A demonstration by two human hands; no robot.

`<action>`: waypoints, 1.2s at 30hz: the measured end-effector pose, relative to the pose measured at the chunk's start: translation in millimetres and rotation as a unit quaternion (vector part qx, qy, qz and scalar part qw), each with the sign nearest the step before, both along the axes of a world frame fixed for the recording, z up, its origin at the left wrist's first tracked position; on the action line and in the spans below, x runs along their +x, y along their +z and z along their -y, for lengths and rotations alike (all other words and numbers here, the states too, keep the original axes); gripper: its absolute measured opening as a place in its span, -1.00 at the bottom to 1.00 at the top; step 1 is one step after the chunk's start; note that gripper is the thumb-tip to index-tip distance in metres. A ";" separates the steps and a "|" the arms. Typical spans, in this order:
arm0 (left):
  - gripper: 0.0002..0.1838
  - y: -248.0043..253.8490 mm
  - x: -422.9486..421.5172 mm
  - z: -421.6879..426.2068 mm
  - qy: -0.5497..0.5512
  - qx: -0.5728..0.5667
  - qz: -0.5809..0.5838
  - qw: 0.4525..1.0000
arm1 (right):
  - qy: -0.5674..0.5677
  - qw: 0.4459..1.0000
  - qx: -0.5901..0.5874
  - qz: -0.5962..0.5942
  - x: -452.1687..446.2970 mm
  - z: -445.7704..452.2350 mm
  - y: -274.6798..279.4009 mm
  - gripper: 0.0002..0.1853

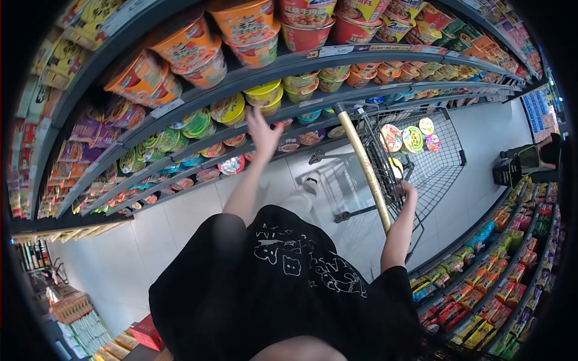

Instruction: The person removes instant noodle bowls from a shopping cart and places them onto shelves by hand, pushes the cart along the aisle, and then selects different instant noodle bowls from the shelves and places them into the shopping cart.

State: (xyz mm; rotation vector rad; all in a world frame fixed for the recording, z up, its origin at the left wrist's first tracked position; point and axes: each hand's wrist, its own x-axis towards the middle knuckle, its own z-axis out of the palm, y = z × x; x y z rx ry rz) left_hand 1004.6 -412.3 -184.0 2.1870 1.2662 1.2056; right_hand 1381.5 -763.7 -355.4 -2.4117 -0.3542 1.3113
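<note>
My left hand [265, 133] reaches up to the shelf with its fingers apart, fingertips at a stack of yellow-lidded instant noodle cups [265, 94]. Whether they touch the stack I cannot tell. Another yellow cup [228, 109] stands just left of it. My right hand [407, 190] is over the rear of the shopping cart [442, 171], fingers curled at an instant noodle cup with a yellow and white lid [395, 168]; the fingertips are partly hidden. Farther inside the cart lie several cups, among them a red-and-white one [391, 138] and a green-lidded one [413, 139].
The cart's gold handlebar [365, 165] runs between my arms. Large orange noodle tubs [247, 27] fill the shelf above. Bagged goods [481, 283] line the shelves at lower right. Another person [545, 153] with a dark basket [507, 171] is at the far right.
</note>
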 end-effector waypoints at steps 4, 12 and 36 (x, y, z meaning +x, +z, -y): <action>0.06 -29.7 10.0 -82.3 0.078 -0.047 0.002 0.996 | -0.024 0.997 0.071 0.004 11.3 0.9 2.3 -0.57; -0.08 -21.2 38.2 -78.7 0.110 -0.021 0.121 0.986 | 0.047 0.995 0.088 -0.014 11.4 5.2 41.7 -0.50; -0.01 66.7 58.4 84.8 -0.297 -0.468 0.489 0.674 | 0.278 0.695 0.609 -0.263 -125.3 -215.3 262.7 0.23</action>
